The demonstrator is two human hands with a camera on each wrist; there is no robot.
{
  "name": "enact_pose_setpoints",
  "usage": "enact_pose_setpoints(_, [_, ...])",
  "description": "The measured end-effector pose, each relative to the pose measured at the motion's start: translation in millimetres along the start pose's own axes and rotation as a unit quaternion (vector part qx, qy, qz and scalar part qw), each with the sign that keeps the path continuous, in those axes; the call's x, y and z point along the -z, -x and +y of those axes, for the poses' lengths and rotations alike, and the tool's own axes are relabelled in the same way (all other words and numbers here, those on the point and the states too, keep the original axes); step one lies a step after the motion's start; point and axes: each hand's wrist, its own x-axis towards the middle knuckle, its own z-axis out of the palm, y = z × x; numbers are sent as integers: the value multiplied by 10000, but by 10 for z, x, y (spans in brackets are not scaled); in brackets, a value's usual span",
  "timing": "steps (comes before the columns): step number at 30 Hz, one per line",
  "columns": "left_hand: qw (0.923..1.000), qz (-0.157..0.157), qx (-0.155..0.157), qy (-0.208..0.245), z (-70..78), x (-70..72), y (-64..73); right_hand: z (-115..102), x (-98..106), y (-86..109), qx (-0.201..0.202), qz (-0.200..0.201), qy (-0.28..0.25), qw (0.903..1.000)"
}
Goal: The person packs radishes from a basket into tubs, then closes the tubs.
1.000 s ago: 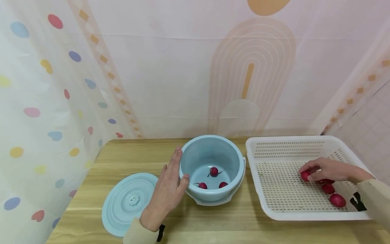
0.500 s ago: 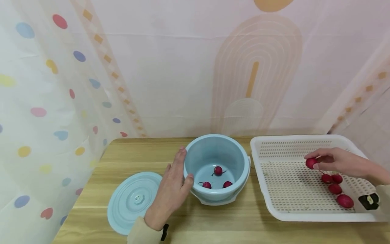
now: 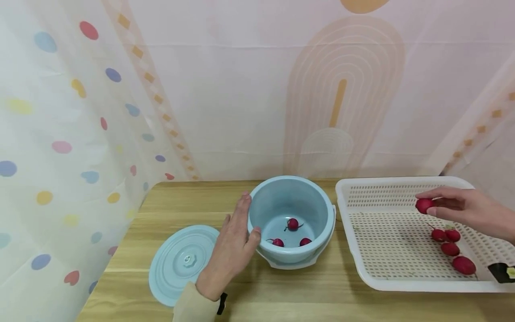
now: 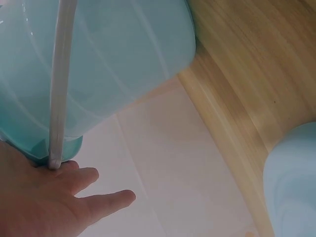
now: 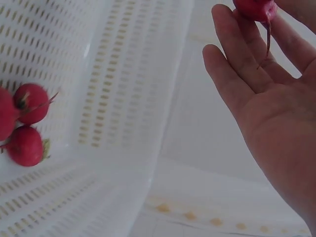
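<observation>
My right hand (image 3: 468,209) pinches a red radish (image 3: 424,205) between thumb and fingertips, raised over the white plastic basket (image 3: 384,284). A thin root hangs from that radish in the right wrist view. Several more radishes (image 3: 464,265) lie in the basket below the hand. With fingers extended, my left hand (image 3: 227,255) rests against the left side of a light blue bucket (image 3: 287,194), thumb by its rim. Inside the bucket, 3 radishes (image 3: 293,224) lie on the bottom. In the left wrist view the bucket's pale handle (image 4: 60,94) passes beside the hand.
A round light blue lid (image 3: 177,268) lies on the wooden table (image 3: 306,295), left of the bucket and partly behind the left hand. A patterned curtain (image 3: 241,89) hangs along the table's back and left sides. The basket stands close to the bucket's right.
My right hand has picked up a radish and lifted it off the basket's bottom. The left hand keeps its place against the bucket; the head view has shifted slightly.
</observation>
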Motion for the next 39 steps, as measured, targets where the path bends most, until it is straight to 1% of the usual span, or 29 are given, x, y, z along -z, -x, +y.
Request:
enact_pose_setpoints(3, [10000, 7, 22, 4, 3, -7, -6, -68, 12, 20, -25, 136, -19, 9999])
enact_pose_setpoints(7, [10000, -3, 45, 7, 6, -16, -9, -151, 0, 44, -158, 280, 153, 9994])
enact_pose_setpoints(10, [10000, -16, 49, 18, 10, -24, -6, -207, -31, 58, -140, 368, 140, 9991])
enact_pose_setpoints(13, [10000, -14, 52, 22, 13, -30, -3, -257, -66, 81, -64, 399, 9, 9992])
enact_pose_setpoints(16, [10000, -20, 51, 3, 17, -33, 3, -318, -103, 119, -75, 458, -37, 9989])
enact_pose_setpoints(24, [10000, -23, 58, -11, 21, -43, 7, -527, -204, 189, -311, 756, -414, 9958])
enact_pose_setpoints(27, [10000, -13, 56, -16, 20, -37, 2, -627, -264, 191, -360, 792, -574, 9946])
enact_pose_setpoints(31, [10000, 8, 57, -35, 17, -27, -9, -737, -359, 197, -269, 812, -791, 9932])
enact_pose_setpoints(35, [10000, 14, 32, -36, 15, -32, -20, -802, -461, 218, -188, 932, -920, 9912])
enact_pose_setpoints(39, [10000, 80, 13, -13, 8, -48, 2, -882, -576, 248, -185, 984, -1065, 9893])
